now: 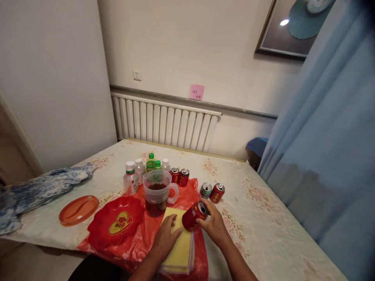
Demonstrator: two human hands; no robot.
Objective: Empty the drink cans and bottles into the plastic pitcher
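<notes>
My right hand [216, 224] is closed around an opened red drink can [191, 216], which tilts over the yellow folded cloth [180, 253]. My left hand [166, 237] lies on that cloth with its fingers apart. Just behind it stands a clear plastic jug [156, 191] with dark brown liquid inside and its handle to the right. A red scalloped plate [98, 230] with a yellow heart print sits to the left. Beneath the jug and cloth spreads a red plastic sheet [202, 253].
Behind the jug are clear bottles with white caps [130, 181], green-capped bottles [150, 164] and two red cans [183, 178]. A green-and-silver can [206, 190] and another red can [217, 193] stand right. An orange lid [79, 210] and blue patterned fabric [49, 187] lie left.
</notes>
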